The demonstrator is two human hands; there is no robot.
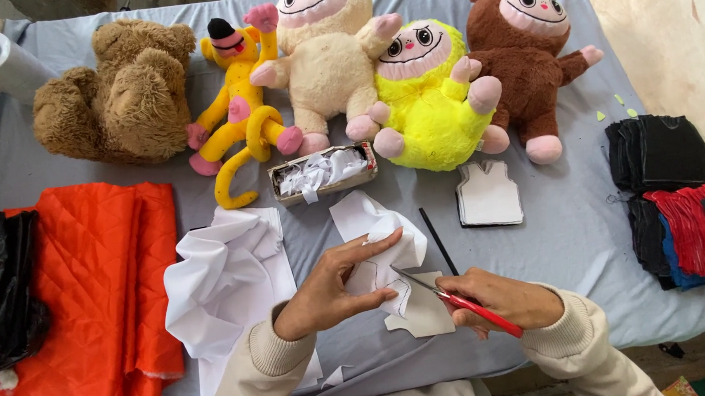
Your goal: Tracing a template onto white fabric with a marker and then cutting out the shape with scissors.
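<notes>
My left grip point(334, 286) is pinched on a piece of white fabric point(380, 237), holding it up just above the grey worktop point(569, 224). My right grip point(500, 299) is clamped on red-handled scissors point(450, 297), blades parted at the fabric's marked edge between both grips. A cardboard pattern point(429, 317) lies just beneath, a black stick point(438, 240) just beyond.

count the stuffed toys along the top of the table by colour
Brown: 2, the teddy bear and the dark brown monkey
Cream: 1, the cream monkey
Bright yellow: 1, the neon yellow monkey
Yellow-orange with pink spots: 1, the long-limbed toy
Total: 5
</notes>
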